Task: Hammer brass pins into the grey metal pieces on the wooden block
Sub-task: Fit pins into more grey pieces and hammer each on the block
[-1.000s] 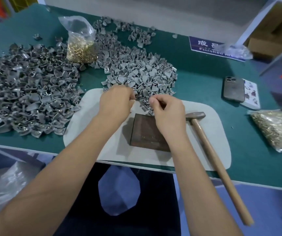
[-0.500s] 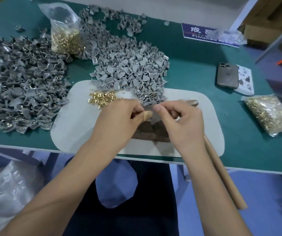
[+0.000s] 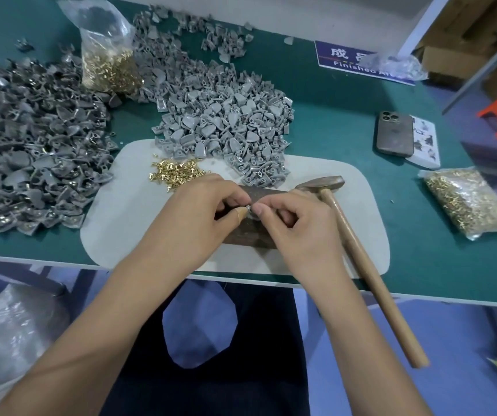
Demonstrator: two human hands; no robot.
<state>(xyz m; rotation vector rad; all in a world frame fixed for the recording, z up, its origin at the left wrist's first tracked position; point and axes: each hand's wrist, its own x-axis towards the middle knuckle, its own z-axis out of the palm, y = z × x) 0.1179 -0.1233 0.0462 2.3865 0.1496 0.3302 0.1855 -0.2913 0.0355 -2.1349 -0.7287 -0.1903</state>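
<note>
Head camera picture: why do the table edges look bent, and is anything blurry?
Head view: a wide-angle lens bows the table edge and stretches the corners; the hammer stays sharp, the small piece pinched between the left hand and right hand is too small to make out; lighting is soft, shadows faint.

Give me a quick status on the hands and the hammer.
Left hand and right hand together pinch a small grey piece over the wooden block. Hammer lies idle beside right hand. Nothing in the way.
</note>
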